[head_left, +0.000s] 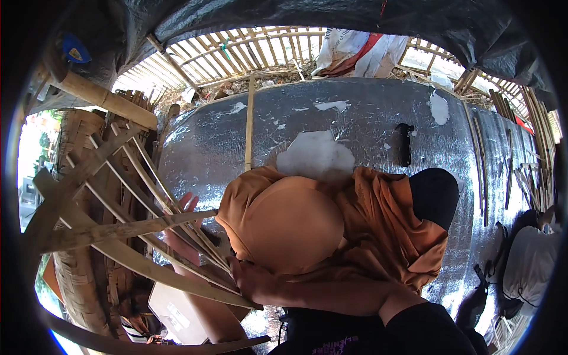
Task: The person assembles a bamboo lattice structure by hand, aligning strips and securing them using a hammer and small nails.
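Note:
Several split bamboo strips (151, 269) fan out to the left, their narrow ends gathered at my right hand (251, 285). My right hand is closed round this bundle, low and left of the middle. Behind the strips is my left hand (180, 242), its fingers stretched upward and apart, partly covered by the bamboo. A broad strip (118, 232) crosses the others, and its tip reaches the orange cloth. Close beyond my right forearm is a person in an orange head covering and garment (296, 225); that person's hands are hidden.
A shiny silver sheet (367, 127) with torn white patches covers the surface ahead; a narrow bamboo strip (249, 118) lies on it. Thick bamboo poles (80, 142) stand at the left. A white bag (528, 263) sits at the right. Dark plastic sheeting (236, 15) hangs overhead.

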The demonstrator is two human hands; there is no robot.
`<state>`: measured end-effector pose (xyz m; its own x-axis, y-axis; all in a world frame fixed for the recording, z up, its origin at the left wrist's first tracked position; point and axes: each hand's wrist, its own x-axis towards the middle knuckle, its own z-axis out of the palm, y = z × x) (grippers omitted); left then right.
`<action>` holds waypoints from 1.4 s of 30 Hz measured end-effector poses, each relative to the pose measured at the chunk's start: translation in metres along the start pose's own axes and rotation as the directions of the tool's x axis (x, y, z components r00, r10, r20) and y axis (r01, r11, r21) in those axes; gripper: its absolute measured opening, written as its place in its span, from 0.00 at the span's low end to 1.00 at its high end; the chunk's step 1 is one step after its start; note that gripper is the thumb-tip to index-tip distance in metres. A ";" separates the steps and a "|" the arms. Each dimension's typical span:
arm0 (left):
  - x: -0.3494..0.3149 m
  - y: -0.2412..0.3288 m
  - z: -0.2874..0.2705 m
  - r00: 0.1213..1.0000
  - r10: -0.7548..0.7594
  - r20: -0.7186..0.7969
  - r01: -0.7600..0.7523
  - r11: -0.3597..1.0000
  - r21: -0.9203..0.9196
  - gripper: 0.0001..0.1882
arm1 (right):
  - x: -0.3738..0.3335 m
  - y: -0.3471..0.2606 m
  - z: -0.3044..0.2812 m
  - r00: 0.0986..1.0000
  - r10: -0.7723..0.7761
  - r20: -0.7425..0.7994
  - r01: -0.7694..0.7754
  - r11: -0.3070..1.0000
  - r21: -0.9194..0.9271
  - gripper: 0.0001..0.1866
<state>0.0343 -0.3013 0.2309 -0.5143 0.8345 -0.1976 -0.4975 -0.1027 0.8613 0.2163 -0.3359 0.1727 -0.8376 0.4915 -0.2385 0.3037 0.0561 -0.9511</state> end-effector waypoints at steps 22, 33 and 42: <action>0.011 -0.052 -0.005 0.984 0.176 -0.025 -0.109 0.706 0.700 0.13 | 0.011 0.037 0.037 0.958 -0.183 -0.220 0.084 0.914 -0.396 0.13; 0.003 -0.020 0.003 0.963 0.234 0.131 -0.224 0.432 0.874 0.14 | -0.025 -0.021 -0.044 0.974 -0.077 0.211 0.118 0.975 -0.188 0.11; 0.007 -0.033 -0.008 0.990 0.139 0.026 -0.081 0.409 0.909 0.15 | -0.032 0.024 -0.035 0.701 -0.710 -0.070 0.564 0.611 -0.555 0.15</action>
<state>0.0414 -0.2965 0.1968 -0.5598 0.8261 -0.0639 0.4730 0.3820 0.7939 0.2660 -0.3199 0.1640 -0.7711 0.3652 0.5215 -0.0346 0.7939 -0.6071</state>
